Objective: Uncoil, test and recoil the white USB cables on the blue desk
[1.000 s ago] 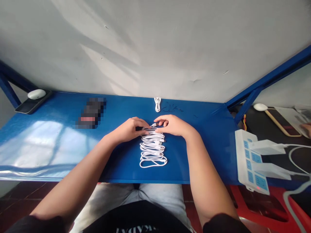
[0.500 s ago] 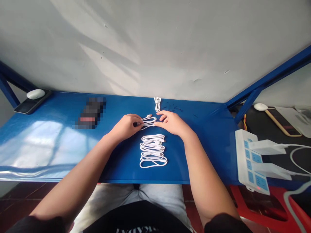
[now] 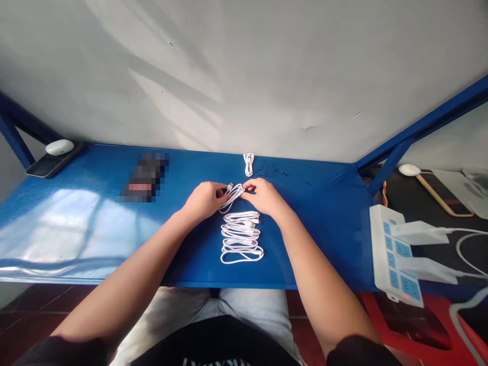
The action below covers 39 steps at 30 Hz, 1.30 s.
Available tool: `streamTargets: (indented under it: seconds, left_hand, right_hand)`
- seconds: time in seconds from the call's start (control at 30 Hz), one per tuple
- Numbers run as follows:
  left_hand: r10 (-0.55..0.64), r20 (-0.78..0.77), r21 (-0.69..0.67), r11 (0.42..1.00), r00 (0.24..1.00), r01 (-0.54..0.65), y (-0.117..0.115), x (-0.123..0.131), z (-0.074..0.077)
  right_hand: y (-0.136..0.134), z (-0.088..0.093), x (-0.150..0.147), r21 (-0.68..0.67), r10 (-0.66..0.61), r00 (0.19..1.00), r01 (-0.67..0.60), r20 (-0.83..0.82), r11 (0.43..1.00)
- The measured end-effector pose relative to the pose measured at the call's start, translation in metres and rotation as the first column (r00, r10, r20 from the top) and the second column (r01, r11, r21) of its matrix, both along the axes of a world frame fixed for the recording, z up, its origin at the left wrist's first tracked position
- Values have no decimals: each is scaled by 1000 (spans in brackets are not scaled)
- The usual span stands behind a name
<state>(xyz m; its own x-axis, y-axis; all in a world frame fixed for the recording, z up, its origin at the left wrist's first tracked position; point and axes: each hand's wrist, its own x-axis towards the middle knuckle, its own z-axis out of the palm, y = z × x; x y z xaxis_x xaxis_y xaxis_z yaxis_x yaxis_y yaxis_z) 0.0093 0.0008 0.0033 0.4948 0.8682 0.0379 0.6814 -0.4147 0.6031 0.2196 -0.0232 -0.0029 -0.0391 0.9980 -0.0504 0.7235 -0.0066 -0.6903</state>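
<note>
A folded white USB cable (image 3: 232, 197) is held between my hands above the blue table (image 3: 320, 223). My left hand (image 3: 206, 199) pinches its left side, near a USB plug that points up. Thumb and index finger of my right hand (image 3: 263, 195) are closed on its right end. Just below, on my side, lie several white coiled cables (image 3: 240, 238) in a column, their loops touching or overlapping. Farther back, near the wall, rests a bundled white cable (image 3: 248, 164).
Thin dark ties (image 3: 271, 169) lie scattered right of the bundled cable. A blurred-out dark object (image 3: 144, 178) is at left, with a phone (image 3: 55, 158) and a white mouse-like object on it. A white power strip (image 3: 394, 254) with chargers stands at the right edge.
My right hand has closed from a spread pose onto the cable's right end. The cable has tilted, its right end now higher, and my left hand has shifted slightly right.
</note>
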Motion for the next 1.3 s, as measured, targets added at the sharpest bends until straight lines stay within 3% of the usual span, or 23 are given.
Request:
streamTargets:
  seconds: [0.17,0.33,0.47,0.6,0.77,0.87,1.07,1.17,1.3]
  left_hand:
    - [38,79,-39,999,996,-35,-6,5,2]
    - [95,205,-113,991,974,-73,-11,12,0]
    - [225,386,-237,961,895,-139,-13,15,-3]
    - [312,501,-443,894,807,-70,-11,16,-5]
    - [431,557,-573,818,710,-47,-2,10,-10]
    - [447,580,-565,823,681,-59,3,6,-15]
    - [423,587,-546,837,691,-49,4,6,-17]
    - [406,561,-519,851,721,-75,2,6,-14]
    - [350,393,-333,916,850,-223,0,2,-5]
  right_hand:
    - [1,-4,-10,-6,-63,979,63,-192,998]
    - [0,1,-20,-118,-125,826,71,-549,990]
    - [-1,4,-27,-164,-206,723,129,-660,978]
    - [-1,9,-26,-218,-264,649,152,-714,964]
    - [1,17,-15,-271,-354,645,228,-678,935]
    - [2,20,-11,-270,-370,644,253,-670,929]
    - [-1,10,-19,-290,-308,693,147,-652,946]
    - [-1,8,-20,-294,-309,712,149,-630,944]
    - [-2,16,-11,-308,-312,759,154,-571,939]
